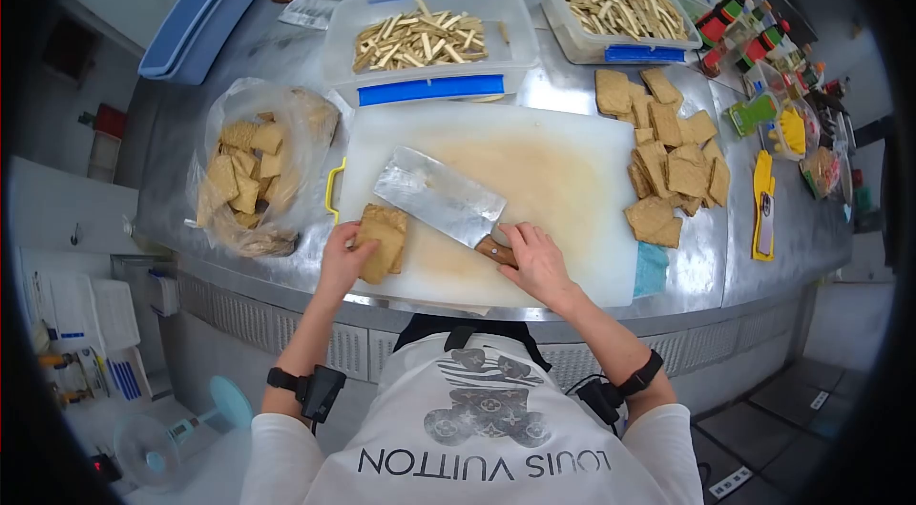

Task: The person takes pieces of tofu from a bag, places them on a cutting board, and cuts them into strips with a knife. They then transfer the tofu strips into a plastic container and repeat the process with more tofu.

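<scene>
A white cutting board [563, 181] lies on the steel counter in front of me. My right hand [537, 262] grips the wooden handle of a broad cleaver [439, 195], whose blade lies angled across the board toward the upper left. My left hand [342, 257] holds a small stack of brown tofu slabs [384, 236] at the board's near left corner. The blade tip rests just above that stack.
A plastic bag of tofu slabs [250, 171] sits left of the board, and a loose pile of slabs [668, 157] lies to the right. Two clear tubs of cut strips [420, 38] [620, 4] stand behind. Bottles and containers [763, 38] line the far right.
</scene>
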`<act>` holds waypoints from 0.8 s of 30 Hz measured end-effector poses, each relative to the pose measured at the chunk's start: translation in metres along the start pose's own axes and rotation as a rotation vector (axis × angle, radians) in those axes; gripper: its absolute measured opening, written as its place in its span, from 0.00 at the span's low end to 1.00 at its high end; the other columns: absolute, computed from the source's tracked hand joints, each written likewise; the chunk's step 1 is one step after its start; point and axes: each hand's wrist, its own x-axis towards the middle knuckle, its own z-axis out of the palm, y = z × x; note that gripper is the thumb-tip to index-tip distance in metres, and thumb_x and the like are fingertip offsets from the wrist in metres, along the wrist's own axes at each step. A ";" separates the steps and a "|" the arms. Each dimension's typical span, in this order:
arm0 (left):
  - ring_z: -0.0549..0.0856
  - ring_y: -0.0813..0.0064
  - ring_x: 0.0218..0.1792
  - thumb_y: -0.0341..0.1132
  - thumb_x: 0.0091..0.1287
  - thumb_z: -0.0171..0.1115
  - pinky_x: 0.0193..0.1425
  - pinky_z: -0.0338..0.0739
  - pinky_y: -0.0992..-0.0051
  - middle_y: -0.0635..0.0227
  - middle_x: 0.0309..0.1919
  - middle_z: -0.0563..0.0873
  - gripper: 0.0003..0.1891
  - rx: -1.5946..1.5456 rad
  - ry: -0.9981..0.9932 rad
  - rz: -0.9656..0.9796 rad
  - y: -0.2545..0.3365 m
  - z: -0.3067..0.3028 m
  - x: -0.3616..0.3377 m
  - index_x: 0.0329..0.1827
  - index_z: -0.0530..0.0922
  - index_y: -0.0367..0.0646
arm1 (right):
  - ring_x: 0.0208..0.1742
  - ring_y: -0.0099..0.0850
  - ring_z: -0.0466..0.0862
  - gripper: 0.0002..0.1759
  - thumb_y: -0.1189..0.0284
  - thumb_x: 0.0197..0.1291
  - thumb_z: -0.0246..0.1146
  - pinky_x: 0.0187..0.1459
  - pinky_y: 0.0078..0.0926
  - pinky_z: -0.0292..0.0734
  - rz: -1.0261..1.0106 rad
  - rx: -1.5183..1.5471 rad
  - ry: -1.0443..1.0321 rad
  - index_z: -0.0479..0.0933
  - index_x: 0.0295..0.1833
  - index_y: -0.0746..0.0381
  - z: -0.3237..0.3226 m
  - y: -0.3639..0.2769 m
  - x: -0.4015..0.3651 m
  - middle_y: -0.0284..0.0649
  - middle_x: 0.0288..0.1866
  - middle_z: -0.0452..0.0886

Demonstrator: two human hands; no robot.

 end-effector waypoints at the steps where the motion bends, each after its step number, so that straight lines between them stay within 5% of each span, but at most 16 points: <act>1: 0.77 0.60 0.46 0.32 0.51 0.68 0.50 0.73 0.68 0.57 0.48 0.77 0.13 0.133 0.004 0.101 0.007 0.005 -0.005 0.38 0.78 0.39 | 0.48 0.40 0.73 0.29 0.72 0.42 0.68 0.47 0.35 0.70 0.032 -0.013 -0.033 0.70 0.55 0.58 0.008 0.002 0.000 0.42 0.44 0.72; 5: 0.74 0.50 0.47 0.30 0.47 0.68 0.50 0.72 0.62 0.53 0.53 0.72 0.14 0.361 -0.019 0.237 0.024 0.026 -0.021 0.38 0.78 0.40 | 0.45 0.43 0.73 0.27 0.75 0.44 0.65 0.48 0.37 0.69 -0.034 -0.100 0.015 0.70 0.54 0.60 0.013 0.015 -0.003 0.43 0.43 0.71; 12: 0.74 0.82 0.33 0.26 0.52 0.67 0.37 0.69 0.79 0.72 0.32 0.75 0.10 -0.382 -0.498 -0.043 0.035 0.044 -0.008 0.34 0.74 0.39 | 0.46 0.42 0.72 0.26 0.76 0.42 0.66 0.48 0.37 0.69 0.129 -0.214 0.187 0.72 0.52 0.59 -0.017 0.055 -0.021 0.43 0.43 0.72; 15: 0.69 0.87 0.32 0.25 0.54 0.67 0.35 0.66 0.83 0.76 0.31 0.72 0.10 -0.561 -0.640 -0.066 0.052 0.057 -0.002 0.34 0.73 0.39 | 0.52 0.39 0.73 0.25 0.75 0.47 0.66 0.52 0.33 0.68 0.095 0.005 0.340 0.71 0.54 0.60 -0.025 0.010 -0.006 0.44 0.50 0.73; 17: 0.72 0.87 0.33 0.24 0.55 0.66 0.37 0.68 0.83 0.75 0.32 0.74 0.09 -0.655 -0.743 0.006 0.060 0.069 0.003 0.34 0.73 0.40 | 0.50 0.29 0.76 0.20 0.74 0.53 0.65 0.50 0.27 0.70 0.261 0.703 0.086 0.73 0.53 0.63 -0.021 -0.015 0.005 0.41 0.48 0.78; 20: 0.75 0.86 0.38 0.21 0.56 0.64 0.41 0.71 0.83 0.73 0.37 0.78 0.10 -0.722 -0.756 0.088 0.072 0.071 0.005 0.37 0.73 0.40 | 0.40 0.21 0.78 0.14 0.74 0.56 0.64 0.44 0.20 0.73 0.535 1.084 -0.194 0.76 0.48 0.66 0.000 0.002 0.016 0.36 0.40 0.81; 24: 0.78 0.82 0.47 0.19 0.57 0.62 0.49 0.74 0.81 0.69 0.46 0.81 0.12 -0.843 -0.683 -0.036 0.058 0.054 0.019 0.41 0.72 0.41 | 0.36 0.19 0.80 0.11 0.77 0.58 0.62 0.42 0.17 0.75 0.634 1.119 0.080 0.76 0.47 0.68 -0.007 0.009 0.006 0.34 0.38 0.82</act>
